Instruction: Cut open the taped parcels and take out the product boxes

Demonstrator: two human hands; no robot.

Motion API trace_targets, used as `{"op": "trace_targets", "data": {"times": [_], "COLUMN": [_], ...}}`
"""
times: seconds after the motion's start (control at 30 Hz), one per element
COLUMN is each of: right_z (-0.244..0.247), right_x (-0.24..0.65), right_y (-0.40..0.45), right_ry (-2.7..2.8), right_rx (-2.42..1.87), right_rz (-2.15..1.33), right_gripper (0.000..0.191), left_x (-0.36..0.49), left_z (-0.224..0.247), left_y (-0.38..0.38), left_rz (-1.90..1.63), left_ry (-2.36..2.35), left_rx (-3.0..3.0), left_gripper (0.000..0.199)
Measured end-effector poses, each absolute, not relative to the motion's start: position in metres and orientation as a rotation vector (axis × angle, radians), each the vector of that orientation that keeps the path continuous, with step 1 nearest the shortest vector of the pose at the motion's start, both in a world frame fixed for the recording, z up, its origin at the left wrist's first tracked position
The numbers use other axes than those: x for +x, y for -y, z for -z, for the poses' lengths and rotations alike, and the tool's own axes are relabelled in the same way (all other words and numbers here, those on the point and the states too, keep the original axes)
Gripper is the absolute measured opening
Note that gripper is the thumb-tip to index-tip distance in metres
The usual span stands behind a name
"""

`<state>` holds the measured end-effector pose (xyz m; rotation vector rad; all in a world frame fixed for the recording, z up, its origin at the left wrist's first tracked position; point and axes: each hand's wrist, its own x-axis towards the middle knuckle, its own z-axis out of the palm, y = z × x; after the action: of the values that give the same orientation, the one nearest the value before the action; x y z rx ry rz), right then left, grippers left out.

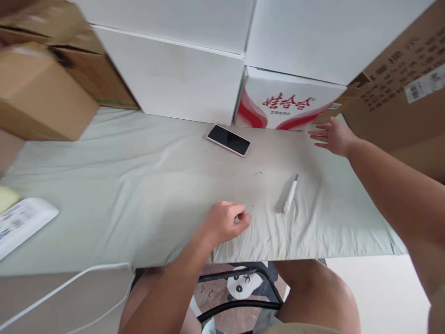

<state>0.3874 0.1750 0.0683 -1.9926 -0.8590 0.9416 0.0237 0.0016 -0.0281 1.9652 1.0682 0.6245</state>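
My left hand [227, 220] rests near the front of the cloth-covered table, fingers curled in and thumb close to the index finger; nothing shows in it. Further out on the right, my right hand [330, 137] reaches over the cloth with its fingers spread, holding nothing. It is close to the lower right corner of a white box with red lettering [288, 103]. Between the two hands lies a slim white-handled tool with a thin dark tip [290, 195]. A phone [228, 140] with a dark screen and pale rim lies face up before the boxes.
White boxes [177, 69] are stacked along the back. Brown cartons stand at left [45, 93] and right [410, 93]. A white packet [26, 220] is at the left edge. The pale green cloth [139, 195] is wrinkled. A white cable [69, 285] hangs below the table's front edge.
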Motion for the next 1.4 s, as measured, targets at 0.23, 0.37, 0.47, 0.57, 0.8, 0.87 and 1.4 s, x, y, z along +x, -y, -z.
{"op": "trace_targets", "data": {"times": [0.23,0.37,0.47,0.57,0.8,0.87,1.4], "right_z": [-0.064,-0.062,-0.062,-0.061,-0.036,-0.028,-0.040], "right_x": [0.206,0.042,-0.086,-0.191,-0.298,-0.300,0.047], "right_y": [-0.167,-0.169,-0.170,-0.175,-0.217,-0.230,-0.057], "right_ry": [1.491,2.243,2.477,2.652,2.648,2.635,2.528], "right_rx": [-1.807,-1.512,-1.245,-1.028,-1.125,-1.088,-1.011], "right_rz": [-1.027,-0.768,-0.658,-0.400,-0.197,-0.214,0.062], "right_gripper": [0.020,0.026,0.044,0.064,0.072,0.076,0.061], "left_x": [-0.021,-0.052,-0.072,-0.088,-0.106,-0.110,-0.134], "left_z": [0.006,-0.003,-0.006,-0.009,-0.009,-0.009,0.001], "left_y": [0.018,0.024,0.026,0.026,0.023,0.024,0.014], "left_rz": [-0.673,-0.666,-0.664,-0.706,-0.778,-0.783,-2.290], "left_ry": [-1.174,-1.255,-1.234,-1.204,-1.230,-1.261,-1.838], "left_rx": [1.851,1.747,1.680,1.613,1.588,1.579,1.178], "left_gripper": [0.041,0.043,0.043,0.043,0.042,0.045,0.023]}}
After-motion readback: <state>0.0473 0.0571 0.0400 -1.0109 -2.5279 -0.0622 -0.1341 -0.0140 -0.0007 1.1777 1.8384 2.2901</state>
